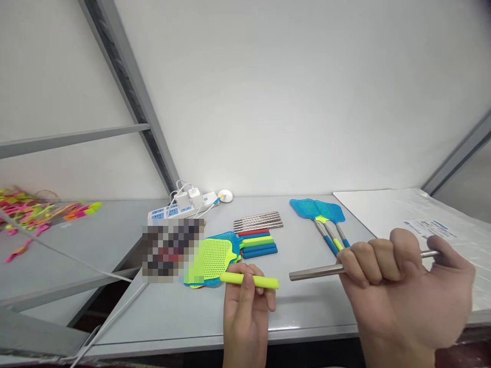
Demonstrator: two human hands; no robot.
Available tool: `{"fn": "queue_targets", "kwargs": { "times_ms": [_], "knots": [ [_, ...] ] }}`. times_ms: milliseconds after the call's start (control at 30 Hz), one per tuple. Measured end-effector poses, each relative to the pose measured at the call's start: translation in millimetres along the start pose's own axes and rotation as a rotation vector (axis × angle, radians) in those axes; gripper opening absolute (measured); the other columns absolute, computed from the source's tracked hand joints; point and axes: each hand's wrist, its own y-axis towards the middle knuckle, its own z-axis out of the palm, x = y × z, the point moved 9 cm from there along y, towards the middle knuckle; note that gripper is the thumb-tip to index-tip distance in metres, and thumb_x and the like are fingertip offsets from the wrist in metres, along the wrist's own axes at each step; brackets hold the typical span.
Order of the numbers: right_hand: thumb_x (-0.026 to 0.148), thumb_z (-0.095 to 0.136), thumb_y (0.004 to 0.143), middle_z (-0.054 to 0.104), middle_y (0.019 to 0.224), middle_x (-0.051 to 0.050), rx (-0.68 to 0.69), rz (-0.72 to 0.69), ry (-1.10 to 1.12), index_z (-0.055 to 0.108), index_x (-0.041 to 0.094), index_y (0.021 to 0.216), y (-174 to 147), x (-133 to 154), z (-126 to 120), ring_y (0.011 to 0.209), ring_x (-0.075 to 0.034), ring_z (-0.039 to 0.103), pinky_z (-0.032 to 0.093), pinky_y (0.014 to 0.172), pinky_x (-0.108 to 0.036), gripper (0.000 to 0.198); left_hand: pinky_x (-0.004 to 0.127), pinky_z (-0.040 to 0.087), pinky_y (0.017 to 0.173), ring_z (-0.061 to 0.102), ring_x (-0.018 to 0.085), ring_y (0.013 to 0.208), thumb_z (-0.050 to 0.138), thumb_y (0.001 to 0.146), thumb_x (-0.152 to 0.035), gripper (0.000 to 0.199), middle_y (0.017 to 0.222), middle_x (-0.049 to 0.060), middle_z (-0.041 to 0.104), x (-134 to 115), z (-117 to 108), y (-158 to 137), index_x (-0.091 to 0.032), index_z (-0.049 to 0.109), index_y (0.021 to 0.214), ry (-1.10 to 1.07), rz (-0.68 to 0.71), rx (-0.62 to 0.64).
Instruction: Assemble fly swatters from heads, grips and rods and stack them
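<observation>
Between the thumb and fingers of my left hand (245, 317) is a yellow-green handle sleeve (267, 282), lying nearly level. My right hand (406, 296) is wrapped round a metal rod (316, 273), whose bare end points left toward the sleeve; a gap separates the two. Behind my left hand lie fly swatter heads (215, 258) in yellow-green and blue, stacked flat. Beside them are several loose handle sleeves (261, 250) in blue, red and green. Several metal rods (258, 222) rest in a row farther back. Fly swatters with rods and handles (318, 210) lie behind my right hand.
A white power strip (210, 198) with plugged-in chargers and cables stands at the back left. A blurred dark item (172, 248) lies before it. Colourful strips (38, 209) cover part of the left shelf. A white wrapped board (387, 209) lies at right.
</observation>
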Motion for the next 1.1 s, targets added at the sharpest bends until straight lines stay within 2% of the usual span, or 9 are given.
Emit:
{"fn": "queue_targets", "kwargs": {
  "times_ms": [167,400,533,700,767,867,1000,1100],
  "knots": [
    [0.048,0.043,0.084,0.006,0.043,0.007,0.031,0.044,0.101,0.021,0.021,0.054,1,-3,8,0.038,-0.011,0.009,0.014,0.035,-0.029,0.047,0.019,0.041,0.051,0.048,0.003,0.046,0.069,0.088,-0.038,0.017,0.075,-0.005,0.053,10,2,-8,-0.023,0.061,0.088,0.006,-0.018,-0.036],
    [0.05,0.041,0.086,0.006,0.043,0.007,0.048,0.041,0.099,0.021,0.021,0.053,-5,0,10,0.038,-0.011,0.009,0.014,0.036,-0.03,0.048,0.013,0.035,0.045,0.046,-0.003,0.036,0.071,0.086,-0.043,0.021,0.075,-0.007,0.062,18,1,-13,-0.023,0.062,0.087,-0.035,-0.085,-0.05],
    [0.053,0.038,0.087,0.006,0.043,0.007,0.049,0.024,0.07,0.022,0.021,0.054,-7,6,9,0.038,-0.01,0.009,0.015,0.036,-0.029,0.049,0.011,0.031,0.041,0.047,-0.003,0.033,0.071,0.087,-0.04,0.025,0.073,-0.006,0.063,19,1,-10,-0.021,0.057,0.08,-0.01,-0.084,0.02],
    [0.056,0.039,0.088,0.007,0.044,0.007,0.042,0.022,0.026,0.024,0.021,0.053,-9,13,10,0.038,-0.01,0.009,0.016,0.036,-0.029,0.052,0.011,0.032,0.039,0.05,0.001,0.033,0.078,0.079,-0.041,0.029,0.069,-0.003,0.067,16,6,-11,-0.019,0.06,0.077,0.174,-0.051,0.164],
    [0.056,0.041,0.089,0.007,0.043,0.007,0.033,0.015,0.023,0.025,0.021,0.053,-11,17,11,0.038,-0.009,0.009,0.016,0.036,-0.029,0.053,0.013,0.035,0.037,0.053,0.005,0.036,0.085,0.07,-0.041,0.032,0.068,0.0,0.069,15,4,-13,-0.019,0.063,0.073,0.252,-0.072,0.183],
    [0.056,0.046,0.089,0.005,0.045,0.008,-0.019,0.006,0.011,0.027,0.021,0.053,-11,21,8,0.039,-0.009,0.007,0.013,0.035,-0.028,0.054,0.016,0.037,0.036,0.051,0.008,0.04,0.091,0.06,-0.041,0.033,0.056,0.0,0.064,13,-1,-16,-0.019,0.071,0.075,0.427,-0.112,0.181],
    [0.066,0.049,0.087,0.006,0.047,0.009,-0.064,-0.007,-0.01,0.029,0.021,0.054,-5,22,6,0.04,-0.007,0.006,0.011,0.035,-0.026,0.06,0.019,0.033,0.04,0.041,0.007,0.04,0.08,0.071,-0.056,0.039,0.048,-0.002,0.054,6,2,-17,-0.018,0.076,0.081,0.635,-0.042,0.241],
    [0.07,0.051,0.085,0.008,0.049,0.009,-0.053,0.023,0.018,0.034,0.021,0.055,-1,10,8,0.04,-0.007,0.006,0.01,0.035,-0.024,0.061,0.022,0.032,0.044,0.039,0.008,0.043,0.062,0.082,-0.065,0.05,0.051,-0.001,0.05,12,15,-21,-0.017,0.074,0.079,0.581,0.002,0.337]
  ]
}}
